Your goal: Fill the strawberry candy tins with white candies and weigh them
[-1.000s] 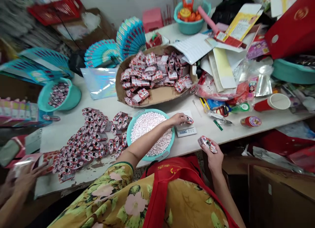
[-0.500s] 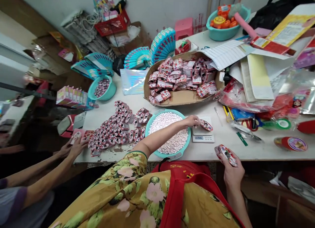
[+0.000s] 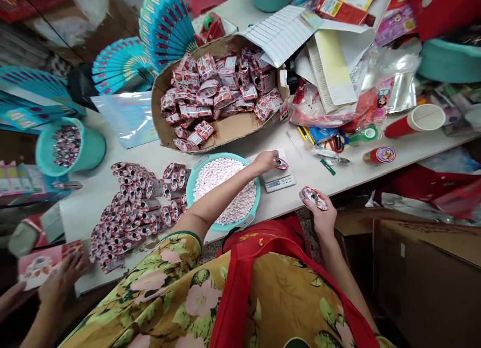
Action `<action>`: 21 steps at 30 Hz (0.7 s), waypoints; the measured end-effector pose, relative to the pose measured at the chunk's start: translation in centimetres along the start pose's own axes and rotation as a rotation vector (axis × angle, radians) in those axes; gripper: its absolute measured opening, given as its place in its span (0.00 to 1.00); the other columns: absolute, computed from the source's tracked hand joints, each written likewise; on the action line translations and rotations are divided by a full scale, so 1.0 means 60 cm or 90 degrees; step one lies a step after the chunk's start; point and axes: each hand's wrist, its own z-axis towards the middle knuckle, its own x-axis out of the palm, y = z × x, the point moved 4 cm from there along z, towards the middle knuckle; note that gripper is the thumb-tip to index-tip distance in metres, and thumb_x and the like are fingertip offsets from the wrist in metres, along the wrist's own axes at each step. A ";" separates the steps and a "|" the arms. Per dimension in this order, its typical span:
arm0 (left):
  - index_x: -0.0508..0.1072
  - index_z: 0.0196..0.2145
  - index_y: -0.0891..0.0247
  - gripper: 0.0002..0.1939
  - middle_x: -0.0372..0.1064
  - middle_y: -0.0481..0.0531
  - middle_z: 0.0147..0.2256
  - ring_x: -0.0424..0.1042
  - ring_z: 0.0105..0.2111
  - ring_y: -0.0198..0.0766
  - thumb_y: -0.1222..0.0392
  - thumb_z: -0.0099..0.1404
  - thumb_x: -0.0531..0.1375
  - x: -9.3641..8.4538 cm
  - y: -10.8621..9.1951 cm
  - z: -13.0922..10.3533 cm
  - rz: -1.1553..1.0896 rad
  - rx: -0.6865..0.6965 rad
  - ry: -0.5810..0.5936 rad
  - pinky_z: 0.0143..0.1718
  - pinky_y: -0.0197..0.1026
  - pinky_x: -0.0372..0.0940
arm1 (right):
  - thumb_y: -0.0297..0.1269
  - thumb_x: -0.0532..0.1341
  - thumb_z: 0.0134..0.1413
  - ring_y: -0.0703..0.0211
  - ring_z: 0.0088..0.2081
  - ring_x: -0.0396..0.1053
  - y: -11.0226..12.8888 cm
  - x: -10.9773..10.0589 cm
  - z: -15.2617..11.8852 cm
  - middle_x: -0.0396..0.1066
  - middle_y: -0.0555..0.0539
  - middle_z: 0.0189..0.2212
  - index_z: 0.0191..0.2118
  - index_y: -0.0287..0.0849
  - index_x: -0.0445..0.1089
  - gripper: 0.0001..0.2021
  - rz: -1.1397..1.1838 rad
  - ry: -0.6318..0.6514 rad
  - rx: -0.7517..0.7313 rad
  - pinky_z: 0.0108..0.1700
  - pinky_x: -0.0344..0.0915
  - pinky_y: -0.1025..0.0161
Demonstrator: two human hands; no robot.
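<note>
My left hand (image 3: 267, 162), reached across the basin, has its fingertips pinched together at a small red-and-white pack (image 3: 282, 164) lying on the digital scale (image 3: 278, 183). What those fingers hold, if anything, is too small to make out. My right hand (image 3: 324, 215), near the table's front edge, grips another such candy pack (image 3: 312, 196). White tablet candies (image 3: 240, 202) fill the turquoise basin (image 3: 190, 186) under my left forearm. Left of it, many open packs (image 3: 131, 215) stand crowded together on the table.
A cut-down cardboard box (image 3: 233, 136) of similar packs lies behind the basin. To its right are papers (image 3: 334, 69), plastic bags and tape. A turquoise bucket (image 3: 90, 150) stands at left. A co-worker's hands (image 3: 62, 278) handle a flat printed sheet at lower left.
The view has swung to the right, so the table things appear further left. My left hand remains at the pack on the scale, and my right hand keeps its pack.
</note>
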 end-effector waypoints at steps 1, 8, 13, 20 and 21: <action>0.77 0.39 0.62 0.09 0.75 0.53 0.37 0.71 0.39 0.44 0.64 0.60 0.64 0.003 0.001 0.002 0.014 0.004 -0.001 0.39 0.39 0.58 | 0.47 0.75 0.38 0.48 0.46 0.77 -0.001 0.000 0.000 0.79 0.40 0.45 0.48 0.38 0.76 0.29 0.004 0.000 0.000 0.55 0.72 0.48; 0.75 0.39 0.61 0.09 0.75 0.51 0.35 0.70 0.35 0.40 0.63 0.59 0.66 0.008 0.004 0.007 0.030 0.036 -0.018 0.34 0.37 0.55 | 0.45 0.76 0.37 0.48 0.47 0.77 -0.007 0.007 0.005 0.79 0.40 0.46 0.49 0.38 0.75 0.30 0.023 0.012 0.018 0.57 0.71 0.47; 0.71 0.31 0.63 0.07 0.70 0.46 0.26 0.66 0.27 0.33 0.68 0.55 0.66 -0.005 0.005 -0.004 -0.211 0.030 -0.043 0.30 0.35 0.55 | 0.44 0.76 0.36 0.48 0.47 0.77 0.005 0.017 0.004 0.80 0.41 0.44 0.48 0.38 0.76 0.29 0.011 0.009 0.010 0.56 0.71 0.48; 0.67 0.33 0.65 0.08 0.65 0.44 0.22 0.58 0.16 0.25 0.65 0.59 0.64 -0.054 0.074 -0.114 -0.815 -0.093 -0.147 0.16 0.30 0.42 | 0.44 0.76 0.36 0.49 0.47 0.77 0.000 0.028 0.000 0.79 0.41 0.45 0.48 0.38 0.76 0.30 0.007 0.006 0.000 0.56 0.71 0.49; 0.67 0.33 0.65 0.08 0.65 0.44 0.22 0.57 0.16 0.24 0.64 0.60 0.65 -0.060 0.092 -0.135 -0.854 -0.111 -0.171 0.16 0.29 0.40 | 0.44 0.76 0.36 0.49 0.47 0.76 0.000 0.029 -0.001 0.79 0.41 0.45 0.48 0.38 0.76 0.30 0.002 0.005 -0.004 0.56 0.71 0.49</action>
